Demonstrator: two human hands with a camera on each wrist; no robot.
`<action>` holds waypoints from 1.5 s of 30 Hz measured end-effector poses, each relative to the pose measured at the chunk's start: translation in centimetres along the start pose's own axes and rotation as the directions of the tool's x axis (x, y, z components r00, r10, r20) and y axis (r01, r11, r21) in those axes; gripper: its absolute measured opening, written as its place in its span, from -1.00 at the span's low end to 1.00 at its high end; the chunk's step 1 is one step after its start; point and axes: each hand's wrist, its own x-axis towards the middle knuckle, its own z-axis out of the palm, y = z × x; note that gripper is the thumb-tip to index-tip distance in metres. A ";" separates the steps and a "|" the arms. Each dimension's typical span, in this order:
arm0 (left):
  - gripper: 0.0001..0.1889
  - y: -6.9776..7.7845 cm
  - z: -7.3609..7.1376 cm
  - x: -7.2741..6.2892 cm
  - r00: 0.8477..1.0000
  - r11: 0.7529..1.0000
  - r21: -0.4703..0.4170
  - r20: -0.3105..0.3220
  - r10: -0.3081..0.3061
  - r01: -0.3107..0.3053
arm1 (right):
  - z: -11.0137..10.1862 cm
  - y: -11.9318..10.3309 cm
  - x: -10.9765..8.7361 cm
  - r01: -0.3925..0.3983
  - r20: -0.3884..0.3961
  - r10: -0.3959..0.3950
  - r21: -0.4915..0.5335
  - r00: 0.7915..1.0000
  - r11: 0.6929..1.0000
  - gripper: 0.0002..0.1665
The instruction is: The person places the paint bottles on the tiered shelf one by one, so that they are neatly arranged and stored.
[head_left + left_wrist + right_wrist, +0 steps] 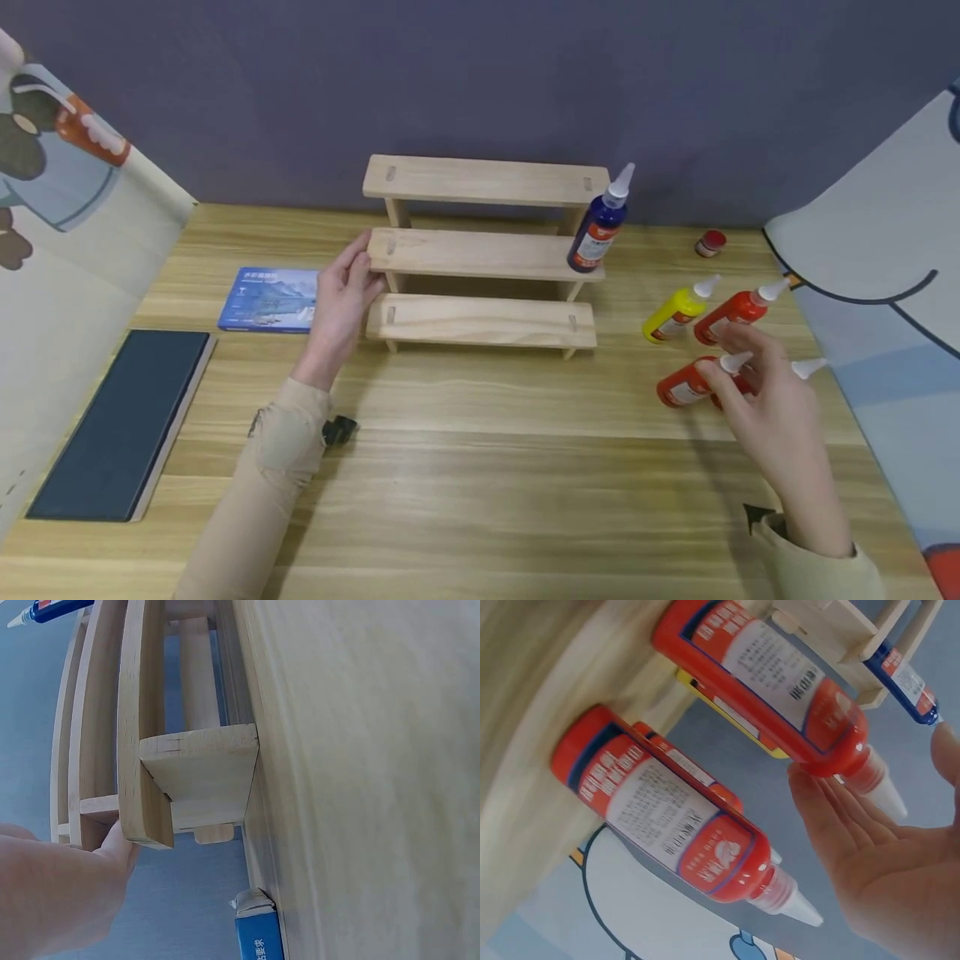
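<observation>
A three-tier wooden stand point(480, 254) stands before the dark back wall. My left hand point(341, 300) grips the left end of its middle tier; in the left wrist view most of the fingers are hidden. A dark blue paint bottle point(597, 229) with a white nozzle stands upright at that tier's right end. On the right, my right hand point(780, 417) reaches over the red paint bottles, thumb and fingers apart. Nearest is the front-left red bottle point(765, 682), its nozzle between thumb and fingers, not gripped. Another red bottle point(660, 802) is largely hidden behind the hand in the head view.
Behind these stand a yellow bottle point(675, 315) and a third red bottle point(731, 317). A small red-lidded jar point(710, 243) sits farther back. Left of the stand lie a blue box point(266, 300) and a dark flat tablet-like panel point(123, 425). Printed panels flank the table.
</observation>
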 end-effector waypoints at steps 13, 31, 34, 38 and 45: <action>-0.46 0.0 -0.1 0.2 1.000 1.000 0.004 -0.003 -0.011 0.011 | 0.9 1.7 -1.1 -0.088 0.067 0.090 -0.027 0.994 0.996 -0.33; -0.46 0.1 0.1 0.1 1.000 1.000 -0.005 -0.011 -0.009 0.009 | 1.5 2.4 -1.5 -0.078 0.133 0.084 -0.051 0.987 0.996 -0.50; -0.46 0.0 0.0 0.1 1.000 1.000 -0.009 -0.013 -0.010 0.009 | 1.5 2.5 -1.4 -0.067 0.128 0.074 -0.053 0.989 0.996 -0.53; -0.46 0.0 0.0 0.0 1.000 1.000 -0.011 -0.010 -0.007 0.007 | 1.5 2.4 -1.4 -0.074 0.128 0.081 -0.063 0.988 0.995 -0.54; -0.47 0.0 0.0 -0.1 1.000 1.000 -0.005 -0.009 -0.004 0.004 | 1.5 2.3 -1.2 -0.067 0.126 0.075 -0.067 0.989 0.996 -0.53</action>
